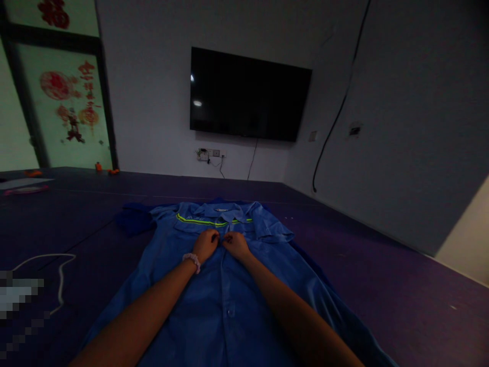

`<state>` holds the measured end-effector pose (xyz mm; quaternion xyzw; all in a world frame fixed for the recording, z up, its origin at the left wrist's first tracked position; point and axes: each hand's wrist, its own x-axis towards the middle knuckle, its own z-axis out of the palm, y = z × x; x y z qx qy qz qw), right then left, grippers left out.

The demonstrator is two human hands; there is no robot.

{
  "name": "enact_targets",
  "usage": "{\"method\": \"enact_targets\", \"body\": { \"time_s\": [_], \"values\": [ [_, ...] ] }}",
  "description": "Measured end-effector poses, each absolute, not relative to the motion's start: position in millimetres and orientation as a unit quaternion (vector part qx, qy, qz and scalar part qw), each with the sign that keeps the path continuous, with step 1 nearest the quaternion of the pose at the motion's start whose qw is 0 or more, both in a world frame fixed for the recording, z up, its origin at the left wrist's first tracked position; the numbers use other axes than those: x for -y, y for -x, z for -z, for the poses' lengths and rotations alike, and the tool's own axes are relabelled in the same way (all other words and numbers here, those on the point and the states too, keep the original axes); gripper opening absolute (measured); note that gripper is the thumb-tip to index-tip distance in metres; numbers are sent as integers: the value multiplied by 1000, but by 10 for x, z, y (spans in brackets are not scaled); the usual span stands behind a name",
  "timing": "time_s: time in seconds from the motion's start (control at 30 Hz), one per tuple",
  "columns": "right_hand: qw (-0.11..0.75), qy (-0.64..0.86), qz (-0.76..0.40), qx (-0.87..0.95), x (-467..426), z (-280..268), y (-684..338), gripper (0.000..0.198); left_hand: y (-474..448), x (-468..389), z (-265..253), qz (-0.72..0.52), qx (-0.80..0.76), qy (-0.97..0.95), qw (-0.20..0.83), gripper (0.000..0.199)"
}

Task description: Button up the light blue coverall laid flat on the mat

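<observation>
Facing broad pale grey walls (153,97) and looking down across a dark purple floor (382,290). Seeing, at the far left, a pale green door panel in a dark frame (49,125), with red and orange decorations. Seeing, high on the back wall, a wide black flat-screen television (250,97). Leaning both arms over a blue short-sleeved cloth shirt (202,316), lying spread front-up on the floor with its collar toward the back wall and a fluorescent yellow-green stripe (191,220) across its chest. Noticing a darker blue cloth garment (132,221) showing from under its edges on both sides. Keeping clear, at the left, of a thin white looping cable (61,280). Holding the left hand (206,244) and the right hand (236,245) just beside each other below the stripe, bending the fingers inward and pinching the shirt's front placket between them; being unable to tell, in the dimness, whether also grasping a button there. Wearing a pale pink gathered fabric band (193,261) on the left wrist. Seeing, lower on the placket, a small pale round button (230,312).
</observation>
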<state>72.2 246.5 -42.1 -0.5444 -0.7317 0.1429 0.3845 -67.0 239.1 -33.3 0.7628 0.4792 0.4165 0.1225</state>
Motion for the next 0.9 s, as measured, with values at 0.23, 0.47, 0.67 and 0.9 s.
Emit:
{"method": "enact_targets", "body": {
  "time_s": [0.23, 0.47, 0.67, 0.9],
  "values": [
    [389, 544, -141, 730, -2459, 418, -707, 16, 673, -2386, 333, -410, -481, -765, 122, 16],
    [392, 546, -137, 728, -2450, 411, -701, 15, 671, -2391, 333, -404, -480, -769, 123, 16],
    [398, 538, -136, 731, -2448, 421, -700, 16, 666, -2406, 342, -401, -485, -767, 125, 16],
    [406, 529, -133, 733, -2456, 437, -704, 15, 666, -2421, 349, -401, -494, -761, 128, 16]
  ]
}}
